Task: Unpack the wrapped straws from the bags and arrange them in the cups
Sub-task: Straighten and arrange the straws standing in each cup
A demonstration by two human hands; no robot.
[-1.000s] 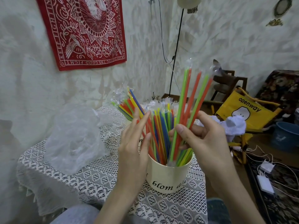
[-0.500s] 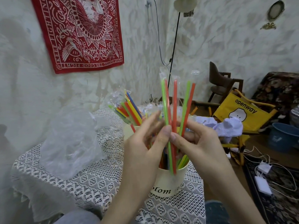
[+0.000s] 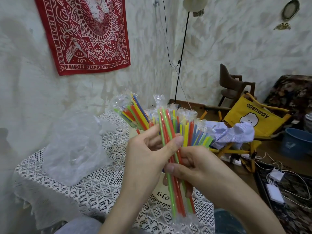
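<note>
Left hand (image 3: 148, 159): centre of the frame, thumb and fingers (image 3: 177, 141) curled onto the held bundle of straws (image 3: 170, 166), pinching its upper half.
Right hand (image 3: 202, 171): lower centre right, thumb across the front of the same bundle, fingers wrapped behind it lower down.
Held bundle of straws: thin, straight plastic tubes, green and red-orange, each in a clear crinkled sleeve; about five or six, exact count unclear; tilted a little, sleeve ends reaching the lower centre of the frame, in front of the near cup.
Near cup (image 3: 160, 193): cream, round, smooth, black lettering on its side; mostly hidden behind both hands; packed with wrapped straws (image 3: 190, 132) in yellow, blue, green and red, too many to count, fanning toward the right.
Far cup (image 3: 135, 132): pale, only a sliver of its side visible just above the left hand; holds a second cluster of wrapped straws (image 3: 133, 114) leaning toward the upper left.
Cups: two visible.
Empty bag (image 3: 74, 146): clear, thin, crumpled plastic, one, left of centre on the surface.
Surface (image 3: 94, 188): small, covered with white openwork lace, scalloped edge hanging at the lower left.
Wall hanging (image 3: 84, 34): red printed cloth, white pattern, upper left.
Folding chair (image 3: 249, 119): yellow fabric, right of centre, a pale striped cloth (image 3: 233, 132) draped on it.
</note>
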